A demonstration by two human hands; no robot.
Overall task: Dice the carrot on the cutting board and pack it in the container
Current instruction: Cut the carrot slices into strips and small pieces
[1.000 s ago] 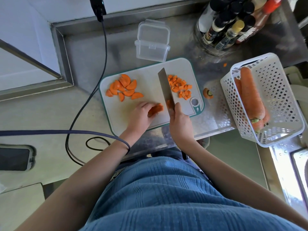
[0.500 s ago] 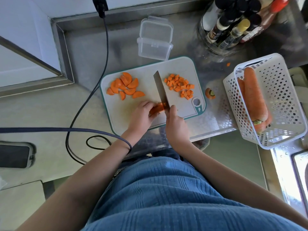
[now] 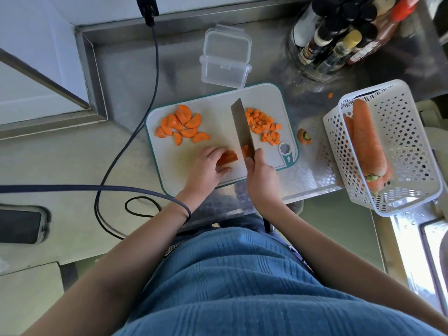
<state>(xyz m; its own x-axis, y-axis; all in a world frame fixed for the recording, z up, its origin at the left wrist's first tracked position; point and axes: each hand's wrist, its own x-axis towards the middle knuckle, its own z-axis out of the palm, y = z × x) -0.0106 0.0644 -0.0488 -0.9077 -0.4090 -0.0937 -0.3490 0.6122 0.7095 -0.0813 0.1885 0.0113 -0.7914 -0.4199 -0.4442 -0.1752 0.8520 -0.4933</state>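
On the white cutting board [image 3: 218,112] my left hand [image 3: 208,166] pins down a few stacked carrot slices [image 3: 229,157]. My right hand [image 3: 260,175] grips the handle of a knife [image 3: 240,127], its blade standing just right of those slices, with a few cut bits [image 3: 245,150] against it. A pile of half-round carrot slices [image 3: 183,124] lies at the board's left. Diced carrot [image 3: 264,126] is heaped at its right. Behind the board stands the clear plastic container [image 3: 225,59], open and with nothing in it.
A white perforated basket [image 3: 397,146] with whole carrots sits at the right. A carrot top [image 3: 304,135] lies beside the board, and a stray carrot bit [image 3: 330,95] behind it. Bottles [image 3: 339,37] stand at the back right. Black cables [image 3: 126,141] run along the left, near a phone [image 3: 20,224].
The knife has shifted a little right and away from the held slices, leaving freshly cut bits beside the blade. My left hand still holds the slices.
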